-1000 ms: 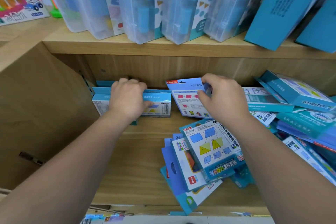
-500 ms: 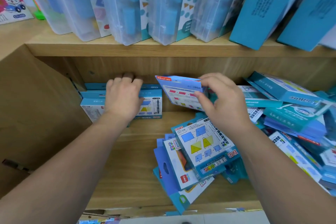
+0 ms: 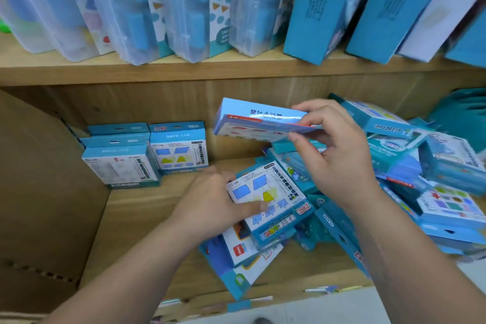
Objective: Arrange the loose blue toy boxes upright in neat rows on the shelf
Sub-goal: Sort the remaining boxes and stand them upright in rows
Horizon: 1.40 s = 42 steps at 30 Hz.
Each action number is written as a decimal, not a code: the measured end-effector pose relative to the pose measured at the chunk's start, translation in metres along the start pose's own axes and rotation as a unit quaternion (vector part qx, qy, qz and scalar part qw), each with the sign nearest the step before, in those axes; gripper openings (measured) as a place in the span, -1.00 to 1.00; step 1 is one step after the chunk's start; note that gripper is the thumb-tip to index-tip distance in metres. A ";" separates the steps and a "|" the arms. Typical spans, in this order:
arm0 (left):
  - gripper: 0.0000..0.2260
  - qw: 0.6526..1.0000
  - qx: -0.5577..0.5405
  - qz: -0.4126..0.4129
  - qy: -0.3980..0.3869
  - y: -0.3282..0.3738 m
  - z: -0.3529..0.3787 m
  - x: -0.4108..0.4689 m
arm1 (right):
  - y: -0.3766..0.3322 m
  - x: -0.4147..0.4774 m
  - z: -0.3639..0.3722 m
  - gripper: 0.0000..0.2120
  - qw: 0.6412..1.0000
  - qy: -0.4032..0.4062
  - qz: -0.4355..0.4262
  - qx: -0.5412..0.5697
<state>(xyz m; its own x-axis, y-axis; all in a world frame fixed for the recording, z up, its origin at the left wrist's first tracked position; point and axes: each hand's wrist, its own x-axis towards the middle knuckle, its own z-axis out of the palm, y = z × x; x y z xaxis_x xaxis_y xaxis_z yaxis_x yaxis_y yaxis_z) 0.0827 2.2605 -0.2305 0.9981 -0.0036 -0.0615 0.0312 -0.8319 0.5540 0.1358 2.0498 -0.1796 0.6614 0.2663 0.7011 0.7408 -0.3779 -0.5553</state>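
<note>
Standing row [image 3: 178, 150]: a few boxes are upright at the back left of the shelf [image 3: 142, 223], and the leftmost sits against the side wall [image 3: 47, 192].
Open room: you have bare board in front of the row and just to its right along the back wall, so the next slot looks to be there.
Left hand [image 3: 213, 205]: you grip the top box [image 3: 265, 200] of the pile by its left edge, with your thumb across the printed face. The fingers beneath are hidden.
Held box [image 3: 257, 121]: it is in the air, up and right of the row, lying nearly flat with its long axis running left to right.
Right hand [image 3: 334, 155]: you pinch the held box's right end, fingers on top and thumb below.
Key relation: the slot lies down and left of the held box. This hand probably has to tip the box up on end before setting it down.
Pile [image 3: 434, 192]: loose boxes crowd the shelf's right half.
Overhead: the upper shelf [image 3: 184, 71] hangs close above, so keep low.
</note>
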 end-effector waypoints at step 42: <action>-0.14 0.982 -0.101 -0.130 0.097 -0.037 0.018 -0.002 | -0.004 -0.029 -0.010 -0.95 0.969 -0.019 -0.158 -0.191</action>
<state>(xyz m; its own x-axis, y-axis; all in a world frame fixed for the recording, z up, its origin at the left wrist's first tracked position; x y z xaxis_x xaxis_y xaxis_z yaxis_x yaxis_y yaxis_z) 0.0784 2.2811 -0.2653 0.9458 0.3160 -0.0746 0.2765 -0.6634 0.6953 0.1122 2.0349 -0.1929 0.4181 0.4512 0.7884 0.8143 -0.5708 -0.1052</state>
